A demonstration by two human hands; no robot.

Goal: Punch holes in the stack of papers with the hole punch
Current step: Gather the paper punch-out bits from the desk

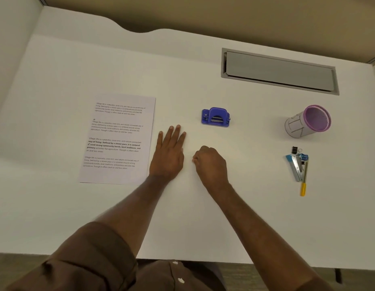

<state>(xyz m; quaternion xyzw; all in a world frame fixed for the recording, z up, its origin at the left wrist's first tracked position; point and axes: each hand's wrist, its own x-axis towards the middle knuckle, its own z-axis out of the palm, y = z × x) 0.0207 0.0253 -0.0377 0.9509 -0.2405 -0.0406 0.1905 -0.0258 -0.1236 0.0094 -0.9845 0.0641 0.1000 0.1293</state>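
Stack of papers [117, 139] flat on white desk [203, 217], printed side up, 4 text blocks visible, untouched. Landmark for everything below: hole punch [215, 117].

Nearest camera: brown sleeve [94, 248] rolled up on left arm, right forearm bare, both reaching in from near desk edge.

Right hand [210, 163] nearer than punch and slightly left of it, knuckles up, fingers curled under into loose fist; anything held inside, cannot tell. Clear gap to punch.

Left hand [168, 153] near-left of punch, palm down flat on desk, fingers extended and close together, pointing away from camera. Sits just beside right edge of paper stack, contact with paper not clear. Nothing gripped.

Yellow-handled tool [303, 185], blue-and-silver stapler [296, 166] and black binder clip [295, 149] clustered well right of punch and nearer camera.

Paper stack well left of punch, extending nearer camera than it.

Punch itself blue-purple, upright on desk, nothing in its slot as far as visible.

Purple-rimmed pen cup [308, 122] lying on its side well right of punch, mouth facing right.

Grey cable hatch [278, 70] set into desk, beyond punch and to its right.
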